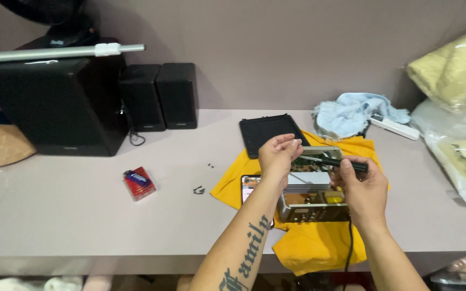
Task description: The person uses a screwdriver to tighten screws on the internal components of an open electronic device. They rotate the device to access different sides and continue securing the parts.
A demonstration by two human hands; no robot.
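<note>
An opened metal electronics box (313, 200) with a circuit board inside lies on a yellow cloth (319, 245) on the table. My right hand (363, 188) grips a black pen-shaped tool (334, 161) with a cord that runs down off the table edge; its tip points left over the board. My left hand (277, 157) hovers over the box's left side with its fingers pinched together near the tool's tip; whether it holds anything small I cannot tell. A phone (250, 187) lies partly under my left forearm.
A black flat cover (268, 133) lies behind the cloth. Light blue rag (354, 113) and white power strip (395, 128) sit back right, plastic-wrapped bundles (462, 134) far right. Black speakers (160, 96) stand back left. A red packet with a lighter (139, 182) and small screws (210, 165) lie left.
</note>
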